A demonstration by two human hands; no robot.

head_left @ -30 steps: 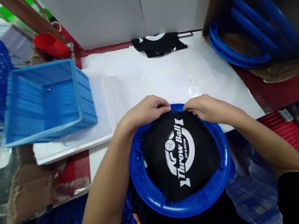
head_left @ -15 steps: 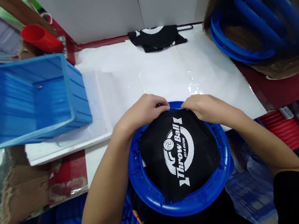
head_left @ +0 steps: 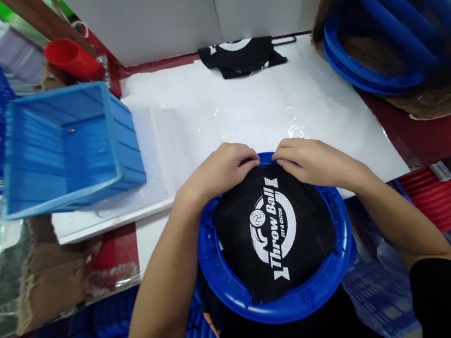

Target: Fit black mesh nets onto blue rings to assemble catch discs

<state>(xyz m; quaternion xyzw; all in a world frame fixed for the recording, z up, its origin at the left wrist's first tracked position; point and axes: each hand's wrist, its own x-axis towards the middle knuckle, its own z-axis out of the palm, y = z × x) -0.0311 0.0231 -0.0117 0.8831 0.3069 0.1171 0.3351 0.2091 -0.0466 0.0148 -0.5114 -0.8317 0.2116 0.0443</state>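
A blue plastic ring [head_left: 282, 311] lies close to my body at the table's front edge, tilted toward me. Black mesh fabric [head_left: 276, 231] printed "Throw Ball" in white spans its middle. At the far rim, my left hand [head_left: 229, 166] pinches the mesh edge against the ring with thumb and fingers. My right hand [head_left: 309, 160] does the same a short way to the right, its fingers closed at the rim. Between the two hands a short stretch of blue rim shows. The fingertips are partly hidden.
A light blue bin [head_left: 127, 142] stands left on white sheets, near a red cup [head_left: 74, 60]. Another black printed mesh piece [head_left: 243, 60] lies by the back wall. At right, a cardboard box [head_left: 439, 101] holds several blue rings [head_left: 383, 84]. Red rings [head_left: 437, 200] sit below, right.
Both hands stay at the far rim. The right fingers have shifted slightly along it. The whole view has moved a little, so everything appears farther right.
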